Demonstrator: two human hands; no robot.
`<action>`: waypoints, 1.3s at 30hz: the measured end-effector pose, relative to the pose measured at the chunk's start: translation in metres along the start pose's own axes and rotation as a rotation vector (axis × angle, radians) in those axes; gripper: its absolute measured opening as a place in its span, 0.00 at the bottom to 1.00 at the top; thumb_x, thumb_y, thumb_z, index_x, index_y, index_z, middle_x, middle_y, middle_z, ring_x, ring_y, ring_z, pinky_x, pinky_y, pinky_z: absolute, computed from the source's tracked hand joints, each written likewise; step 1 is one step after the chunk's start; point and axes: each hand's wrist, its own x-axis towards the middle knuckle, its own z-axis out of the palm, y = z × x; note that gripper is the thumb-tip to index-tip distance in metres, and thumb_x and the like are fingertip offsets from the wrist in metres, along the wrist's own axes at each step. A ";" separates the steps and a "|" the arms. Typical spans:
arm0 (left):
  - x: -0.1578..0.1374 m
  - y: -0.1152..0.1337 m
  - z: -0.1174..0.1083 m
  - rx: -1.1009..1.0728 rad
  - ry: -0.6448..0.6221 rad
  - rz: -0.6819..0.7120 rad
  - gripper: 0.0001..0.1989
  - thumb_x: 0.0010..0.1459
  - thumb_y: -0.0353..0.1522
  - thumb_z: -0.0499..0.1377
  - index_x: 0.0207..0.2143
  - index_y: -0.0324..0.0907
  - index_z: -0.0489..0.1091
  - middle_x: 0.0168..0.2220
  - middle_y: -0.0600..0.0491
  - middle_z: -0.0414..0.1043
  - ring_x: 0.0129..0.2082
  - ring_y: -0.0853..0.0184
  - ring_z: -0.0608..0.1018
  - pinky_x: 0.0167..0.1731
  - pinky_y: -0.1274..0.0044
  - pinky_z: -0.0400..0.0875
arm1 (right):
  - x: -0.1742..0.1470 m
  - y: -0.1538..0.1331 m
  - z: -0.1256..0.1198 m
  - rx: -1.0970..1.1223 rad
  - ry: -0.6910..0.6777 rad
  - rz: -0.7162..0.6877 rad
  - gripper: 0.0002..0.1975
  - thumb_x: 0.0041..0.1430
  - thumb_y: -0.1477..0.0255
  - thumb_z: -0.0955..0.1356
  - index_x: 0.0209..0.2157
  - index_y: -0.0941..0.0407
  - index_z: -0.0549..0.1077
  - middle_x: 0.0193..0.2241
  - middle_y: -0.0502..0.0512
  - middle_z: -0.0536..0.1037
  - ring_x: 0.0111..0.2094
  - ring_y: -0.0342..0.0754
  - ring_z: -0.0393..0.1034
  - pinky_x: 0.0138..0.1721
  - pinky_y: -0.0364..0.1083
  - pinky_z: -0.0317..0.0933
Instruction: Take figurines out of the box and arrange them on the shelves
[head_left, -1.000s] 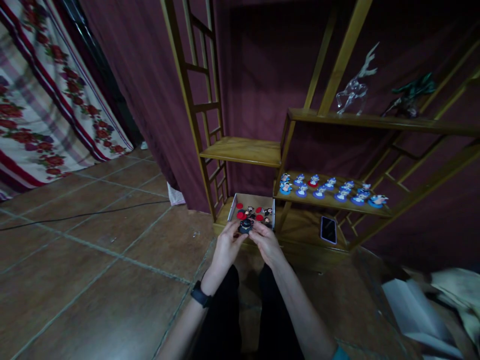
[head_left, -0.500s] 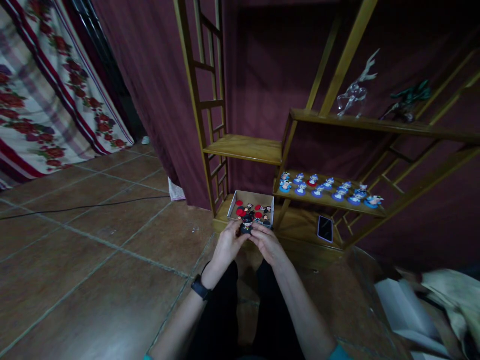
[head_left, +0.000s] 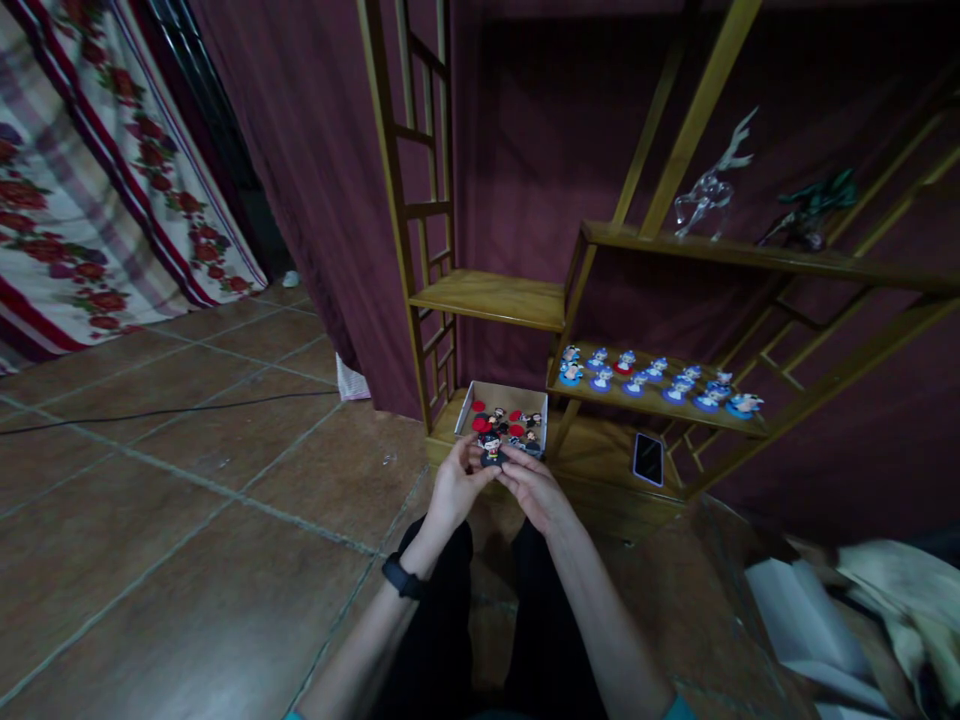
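Between my two hands stands a small figurine [head_left: 491,447] with black hair and a dark round base. My left hand [head_left: 455,485] pinches it from the left, fingers and thumb at the base. On the other side my right hand [head_left: 534,488] has its fingertips closed on the base's right edge. Just beyond the hands, a shallow cardboard box [head_left: 541,400] rests on the bottom shelf. Inside it lie several loose figurine parts and red discs [head_left: 481,424]; my fingers hide the box's near edge.
Several blue and purple figurines [head_left: 634,382] line a wooden shelf [head_left: 731,418] at right. A tablet or phone [head_left: 648,459] lies below them. Higher up stand a clear deer statue [head_left: 706,195] and a dark green ornament [head_left: 814,208]. A cable [head_left: 165,411] crosses the floor.
The figurine has turned and tipped between my fingers, so its front and red hair detail now show more clearly. Both hands stay nearly in place.
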 end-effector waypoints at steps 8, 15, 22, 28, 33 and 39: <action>0.000 0.007 -0.002 -0.158 0.037 -0.126 0.28 0.34 0.29 0.68 0.42 0.40 0.66 0.32 0.54 0.71 0.29 0.71 0.74 0.35 0.76 0.69 | -0.003 -0.002 0.009 -0.082 -0.002 -0.056 0.22 0.40 0.73 0.73 0.42 0.55 0.73 0.43 0.55 0.75 0.47 0.51 0.67 0.52 0.53 0.57; -0.004 0.010 -0.003 -0.193 0.046 -0.147 0.26 0.36 0.29 0.68 0.41 0.39 0.68 0.33 0.52 0.74 0.31 0.70 0.75 0.39 0.74 0.67 | -0.002 -0.004 0.011 -0.040 -0.072 -0.043 0.22 0.41 0.72 0.72 0.43 0.54 0.73 0.46 0.55 0.74 0.49 0.52 0.66 0.54 0.54 0.55; -0.007 0.008 -0.004 -0.203 0.045 -0.176 0.25 0.36 0.31 0.68 0.40 0.37 0.70 0.32 0.51 0.75 0.31 0.68 0.75 0.39 0.74 0.66 | 0.000 -0.002 0.007 -0.026 -0.122 0.002 0.22 0.42 0.72 0.72 0.43 0.54 0.73 0.47 0.55 0.73 0.51 0.52 0.65 0.54 0.54 0.56; -0.010 0.012 -0.002 -0.202 0.046 -0.171 0.25 0.37 0.31 0.68 0.40 0.37 0.69 0.30 0.51 0.75 0.30 0.69 0.75 0.38 0.74 0.66 | 0.000 -0.004 0.009 -0.037 -0.129 -0.023 0.22 0.41 0.72 0.72 0.42 0.54 0.73 0.45 0.54 0.74 0.49 0.52 0.66 0.53 0.54 0.56; -0.013 0.014 0.004 -0.203 0.065 -0.093 0.25 0.39 0.29 0.67 0.42 0.39 0.66 0.31 0.52 0.74 0.31 0.69 0.75 0.39 0.74 0.66 | -0.002 -0.006 0.015 -0.025 -0.133 -0.054 0.21 0.42 0.72 0.72 0.43 0.53 0.72 0.46 0.54 0.74 0.49 0.50 0.66 0.53 0.51 0.56; -0.016 0.011 0.009 -0.132 0.148 0.006 0.27 0.37 0.28 0.67 0.43 0.41 0.63 0.36 0.52 0.70 0.30 0.71 0.74 0.35 0.77 0.68 | -0.002 -0.002 0.014 -0.020 -0.098 -0.032 0.19 0.42 0.72 0.72 0.41 0.55 0.73 0.42 0.55 0.76 0.46 0.50 0.68 0.51 0.50 0.58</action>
